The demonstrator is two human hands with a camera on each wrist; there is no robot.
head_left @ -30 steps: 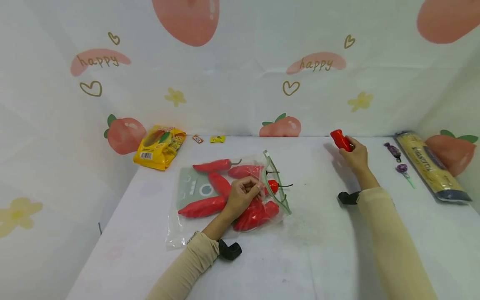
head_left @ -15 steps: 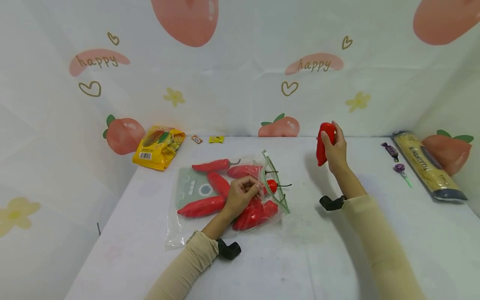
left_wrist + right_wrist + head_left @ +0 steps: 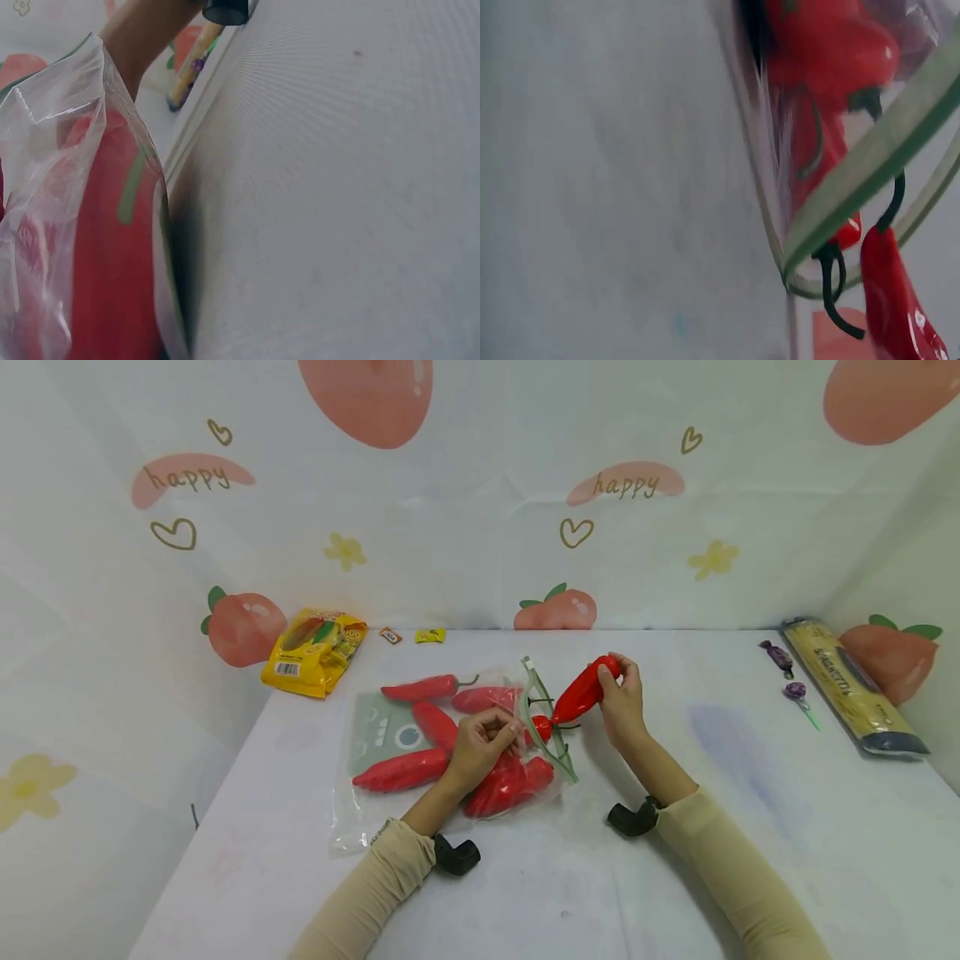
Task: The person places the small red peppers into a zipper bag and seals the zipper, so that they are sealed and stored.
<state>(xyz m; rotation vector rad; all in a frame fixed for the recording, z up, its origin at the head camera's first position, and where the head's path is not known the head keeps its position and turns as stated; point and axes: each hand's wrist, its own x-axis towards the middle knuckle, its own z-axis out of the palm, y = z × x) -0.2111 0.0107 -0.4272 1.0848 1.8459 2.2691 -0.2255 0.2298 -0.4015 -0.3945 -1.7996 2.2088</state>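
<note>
A clear zip bag (image 3: 348, 827) with a green zip strip (image 3: 566, 764) lies on the table, its mouth facing right. Several red chili peppers (image 3: 401, 771) with dark stems are inside; one pepper's stem pokes out through the mouth. My left hand (image 3: 480, 745) pinches the bag's upper film near the mouth. With my right hand (image 3: 624, 703) I hold another red chili pepper (image 3: 581, 695) by its thick end, its narrow end slanting down to the mouth. The right wrist view shows this pepper (image 3: 896, 292) beside the zip strip. Both hands' fingers are out of sight in the wrist views.
A yellow mango-print packet (image 3: 318, 653) and two small wrapped candies (image 3: 430, 636) lie at the back left. On the right are a spaghetti pack (image 3: 855, 689), a purple wrapped candy (image 3: 777, 658) and a lollipop (image 3: 797, 692). A printed cloth backdrop (image 3: 465, 510) stands behind the table.
My right hand has carried the pepper from the back right leftward and down to the bag's mouth, turning it on the way. The left hand has kept its pinch on the bag.
</note>
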